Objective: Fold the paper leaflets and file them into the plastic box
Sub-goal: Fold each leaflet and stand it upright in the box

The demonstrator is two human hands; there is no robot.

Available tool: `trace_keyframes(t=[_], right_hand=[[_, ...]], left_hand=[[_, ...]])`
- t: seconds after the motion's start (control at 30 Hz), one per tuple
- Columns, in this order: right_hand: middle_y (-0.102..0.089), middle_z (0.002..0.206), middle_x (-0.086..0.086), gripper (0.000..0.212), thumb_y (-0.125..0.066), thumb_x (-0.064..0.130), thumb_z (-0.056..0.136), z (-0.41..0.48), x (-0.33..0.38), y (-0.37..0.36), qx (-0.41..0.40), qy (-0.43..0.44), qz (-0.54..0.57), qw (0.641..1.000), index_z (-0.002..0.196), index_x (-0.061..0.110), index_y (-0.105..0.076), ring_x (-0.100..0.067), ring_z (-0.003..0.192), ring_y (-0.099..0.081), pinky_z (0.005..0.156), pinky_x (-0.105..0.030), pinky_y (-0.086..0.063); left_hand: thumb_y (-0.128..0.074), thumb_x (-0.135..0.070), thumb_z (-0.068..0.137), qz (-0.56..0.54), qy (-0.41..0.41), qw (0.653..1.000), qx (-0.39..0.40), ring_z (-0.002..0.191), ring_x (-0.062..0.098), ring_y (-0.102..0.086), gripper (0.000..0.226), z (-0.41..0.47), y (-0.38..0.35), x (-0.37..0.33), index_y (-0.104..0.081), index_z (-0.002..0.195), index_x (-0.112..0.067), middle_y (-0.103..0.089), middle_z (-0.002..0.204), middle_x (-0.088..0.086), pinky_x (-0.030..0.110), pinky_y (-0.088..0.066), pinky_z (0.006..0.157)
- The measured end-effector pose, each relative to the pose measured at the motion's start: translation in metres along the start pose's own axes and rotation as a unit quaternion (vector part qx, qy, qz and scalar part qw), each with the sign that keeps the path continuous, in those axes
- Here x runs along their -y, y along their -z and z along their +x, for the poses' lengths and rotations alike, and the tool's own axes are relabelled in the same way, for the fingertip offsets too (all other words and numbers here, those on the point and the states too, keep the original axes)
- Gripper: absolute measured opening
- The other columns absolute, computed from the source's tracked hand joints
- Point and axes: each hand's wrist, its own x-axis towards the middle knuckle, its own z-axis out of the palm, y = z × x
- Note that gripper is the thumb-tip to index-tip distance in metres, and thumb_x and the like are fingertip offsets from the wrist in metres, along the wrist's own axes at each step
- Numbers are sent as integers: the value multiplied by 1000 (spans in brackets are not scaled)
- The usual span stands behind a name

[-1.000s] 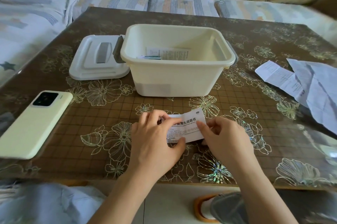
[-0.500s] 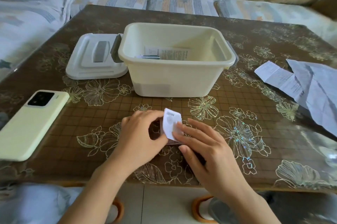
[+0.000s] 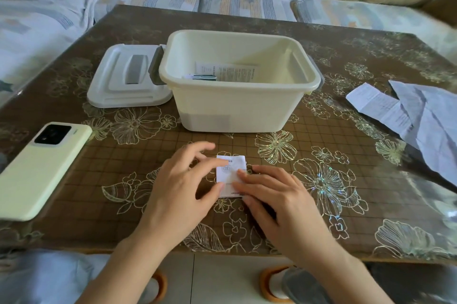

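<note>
While pressing the folded leaflet (image 3: 231, 175) on the counter (image 3: 321, 229) near the box (image 3: 237, 106): left hand (image 3: 178, 195) and right hand (image 3: 284, 207) flat, gripping nothing.

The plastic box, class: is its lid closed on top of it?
No, the lid lies flat on the table beside the plastic box, whose open top shows leaflets inside.

The floral desk (image 3: 385, 190) bears a folded leaflet (image 3: 231, 167) under the left hand (image 3: 180, 195) and right hand (image 3: 279, 207) — plastic box (image 3: 237, 111) and lid (image 3: 116, 91) beyond, phone (image 3: 42, 170) left, loose leaflets (image 3: 420, 118) right.
</note>
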Motion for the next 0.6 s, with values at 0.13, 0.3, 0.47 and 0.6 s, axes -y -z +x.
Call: trace_keyframes(t=[0.13, 0.3, 0.47, 0.6], right_hand=[[-63, 123, 15, 45, -46, 6, 82, 24, -22, 14, 63, 54, -19, 996, 112, 29, -70, -15, 125, -49, 91, -43, -51], [-57, 134, 14, 31, -46, 25, 94, 53, -38, 21, 144, 192, -95, 966, 117, 30, -67, -14, 134, -42, 101, -39, -44], [-64, 124, 12, 26, -58, 34, 93, 60, -44, 12, 136, 164, 18, 977, 115, 26, -69, -10, 123, -53, 100, -36, -45], [-62, 128, 14, 29, -64, 34, 87, 63, -48, 20, 177, 124, 76, 973, 115, 28, -70, -4, 128, -48, 107, -35, -41]], left_hand=[[-49, -41, 86, 46, -33, 998, 20, 109, 9, -53, 34, 0, 0, 0, -71, 110, -30, -61, 116, -19, 37, -47, 86], [-45, -41, 91, 54, -33, 998, 19, 112, 8, -53, 33, -1, 3, -2, -71, 111, -32, -62, 118, -21, 37, -45, 87], [-37, -72, 87, 80, -37, 995, 53, 113, 7, -53, 57, -1, 9, -10, -69, 111, -31, -63, 119, -19, 35, -46, 90], [-51, -70, 76, 160, -114, 978, 72, 97, 11, -62, 50, 11, 15, -13, -68, 97, -27, -69, 103, -13, 33, -51, 84]])
